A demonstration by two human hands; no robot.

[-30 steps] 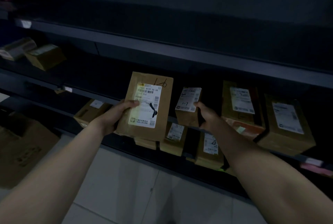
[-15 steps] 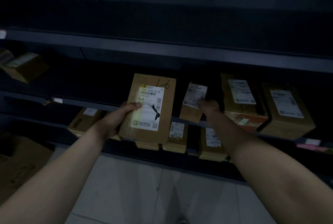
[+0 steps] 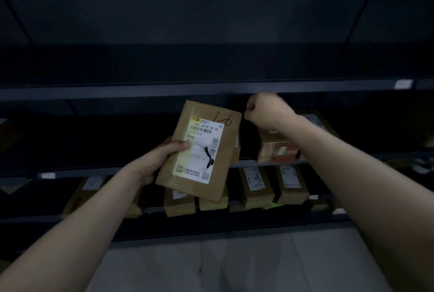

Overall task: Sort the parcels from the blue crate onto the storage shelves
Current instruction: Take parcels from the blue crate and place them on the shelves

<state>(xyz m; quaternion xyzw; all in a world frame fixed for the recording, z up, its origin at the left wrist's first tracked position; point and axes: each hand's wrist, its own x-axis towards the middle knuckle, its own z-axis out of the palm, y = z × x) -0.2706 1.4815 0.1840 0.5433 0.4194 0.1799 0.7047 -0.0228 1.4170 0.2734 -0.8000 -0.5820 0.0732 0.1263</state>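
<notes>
The parcel point(image 3: 199, 150) lies left of the right hand point(image 3: 265, 110), before boxes point(image 3: 256, 186) on the shelves point(image 3: 94, 170).

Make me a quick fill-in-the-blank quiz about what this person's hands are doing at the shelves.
1. The left hand grips a brown parcel bearing a ___ label.
2. The right hand is curled into a ___, holding nothing.
3. Other parcels stand behind on dark ___.

Missing words: white; fist; shelves.

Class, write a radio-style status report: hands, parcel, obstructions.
Left hand grips flat brown cardboard parcel, white label. Right hand fisted, empty, below dark shelf rail. Brown boxes occupy shelf behind.
</notes>
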